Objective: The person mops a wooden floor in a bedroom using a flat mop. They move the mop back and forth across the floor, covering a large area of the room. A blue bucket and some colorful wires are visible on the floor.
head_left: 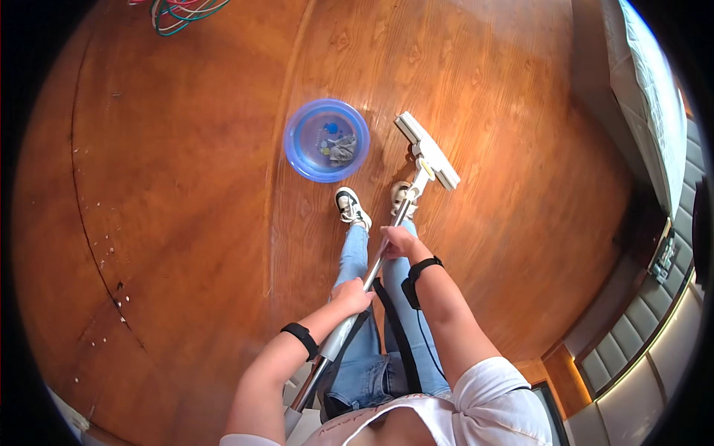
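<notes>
Both my hands hold a mop with a silver and white pole (343, 334) that runs slantwise in front of my legs. My left hand (353, 296) is wrapped round the middle of the pole. Farther down, closer to the head, my right hand (399, 241) grips the metal part. The long white mop head (429, 151) is beyond my right shoe; I cannot tell whether it touches the floor. To its left stands a round, translucent blue basin (293, 160) with a crumpled grey cloth (343, 150) lying in it.
My shoes (352, 207) stand on the brown wood-pattern floor (201, 186). Coiled coloured cords or hoses (182, 13) lie at the far left. Small white bits (123, 320) are scattered along a dark crack at left. A bed-like piece with a pale cover (658, 97) and a padded wall panel (632, 327) line the right.
</notes>
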Demonstrator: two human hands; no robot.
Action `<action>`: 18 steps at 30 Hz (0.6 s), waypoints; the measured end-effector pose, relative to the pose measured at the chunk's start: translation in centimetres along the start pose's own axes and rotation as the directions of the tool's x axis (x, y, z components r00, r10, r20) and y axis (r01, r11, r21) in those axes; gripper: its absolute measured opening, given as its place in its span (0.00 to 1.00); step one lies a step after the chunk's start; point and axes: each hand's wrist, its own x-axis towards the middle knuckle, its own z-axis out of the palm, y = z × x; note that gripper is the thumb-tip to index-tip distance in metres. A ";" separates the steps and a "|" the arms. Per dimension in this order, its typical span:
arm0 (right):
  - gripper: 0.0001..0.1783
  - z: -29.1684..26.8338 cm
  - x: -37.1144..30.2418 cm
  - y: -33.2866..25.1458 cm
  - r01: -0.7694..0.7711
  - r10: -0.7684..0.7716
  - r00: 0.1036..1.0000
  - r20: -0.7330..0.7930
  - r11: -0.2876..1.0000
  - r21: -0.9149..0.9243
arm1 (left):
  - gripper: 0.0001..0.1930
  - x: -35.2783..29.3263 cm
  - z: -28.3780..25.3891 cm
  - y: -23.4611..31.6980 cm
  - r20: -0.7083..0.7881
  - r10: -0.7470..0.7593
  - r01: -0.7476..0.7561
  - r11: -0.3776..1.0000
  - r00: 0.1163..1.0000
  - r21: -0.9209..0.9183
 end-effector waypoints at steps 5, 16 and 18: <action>0.12 1.1 1.9 0.4 -0.025 0.111 0.978 -0.175 0.902 0.431 | 0.25 -0.4 -3.4 2.2 0.051 0.044 -0.046 0.999 0.998 0.027; 0.12 -1.1 0.0 -4.6 -0.146 0.155 0.988 -0.009 0.948 0.283 | 0.22 1.9 -9.9 5.2 0.028 0.066 -0.067 0.997 0.997 0.028; 0.12 -1.9 0.4 -5.5 -0.200 0.195 0.980 0.044 0.957 0.211 | 0.22 1.7 -10.8 6.1 0.062 0.057 -0.059 0.998 0.996 0.036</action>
